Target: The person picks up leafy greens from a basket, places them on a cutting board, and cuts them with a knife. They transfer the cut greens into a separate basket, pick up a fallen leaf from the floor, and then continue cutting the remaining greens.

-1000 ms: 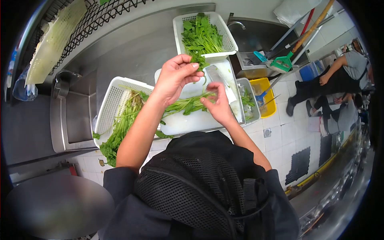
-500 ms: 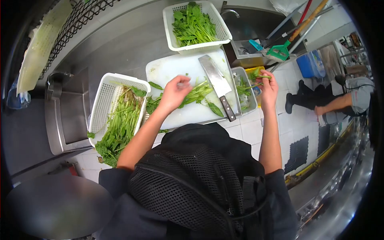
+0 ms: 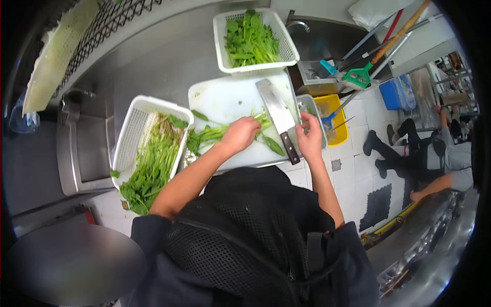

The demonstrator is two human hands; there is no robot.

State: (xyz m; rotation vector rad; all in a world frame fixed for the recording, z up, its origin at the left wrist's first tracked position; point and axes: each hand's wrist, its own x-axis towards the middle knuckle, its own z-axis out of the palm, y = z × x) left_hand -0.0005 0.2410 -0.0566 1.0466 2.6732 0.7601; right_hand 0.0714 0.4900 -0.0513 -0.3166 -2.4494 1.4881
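My left hand (image 3: 242,134) is closed over a bunch of leafy greens (image 3: 209,134) lying on the white cutting board (image 3: 217,94). Its fingertips curl down onto the stems and are partly hidden. To its right a cleaver (image 3: 276,108) with a dark riveted handle lies flat, blade pointing away from me. My right hand (image 3: 310,138) hovers just right of the cleaver's handle, at the board's edge, fingers apart and nothing visible in them. Beneath it is a grey bin (image 3: 323,130) with scraps. One loose leaf (image 3: 273,145) rests near the handle.
A white basket (image 3: 134,120) of rooted greens sits left of the board; another white basket (image 3: 221,48) of greens stands behind it. Sinks flank the counter. A yellow bucket (image 3: 338,134), a green dustpan (image 3: 358,77) and poles are at right. Co-workers (image 3: 434,153) stand farther right.
My right hand has come inward from beyond the bin to the cleaver's handle, and the green piece it held is no longer seen. My left hand has moved right and down onto the stems.
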